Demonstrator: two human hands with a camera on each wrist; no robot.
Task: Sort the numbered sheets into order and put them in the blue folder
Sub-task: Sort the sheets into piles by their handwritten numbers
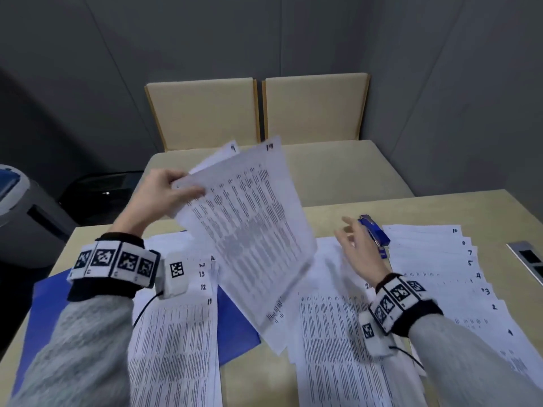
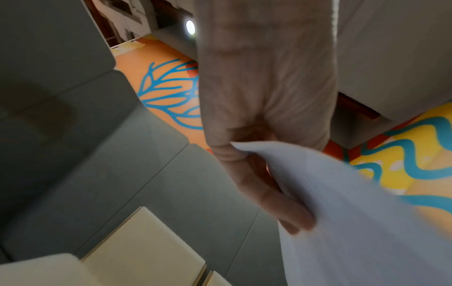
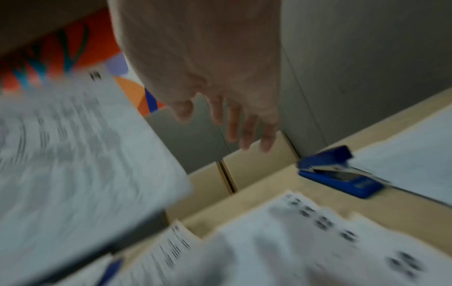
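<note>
My left hand (image 1: 176,188) pinches the upper left corner of a small bunch of printed sheets (image 1: 249,227) held up over the table; the top one is marked 19, another behind it 9. The left wrist view shows thumb and fingers (image 2: 276,201) clamped on the paper's (image 2: 367,222) edge. My right hand (image 1: 355,245) hovers open to the right of the held sheets, fingers spread, holding nothing (image 3: 234,120). The blue folder (image 1: 235,321) lies flat on the table under a fanned pile numbered 11 to 14 (image 1: 176,333). A middle pile (image 1: 338,333) and a fan numbered 1 to 10 (image 1: 440,271) lie to the right.
A blue stapler (image 1: 374,233) (image 3: 340,172) sits on the table just beyond my right hand, at the edge of the right fan. Two beige seat backs (image 1: 258,110) stand behind the table. A grey machine (image 1: 20,210) is at the far left, a socket plate (image 1: 529,257) at the right edge.
</note>
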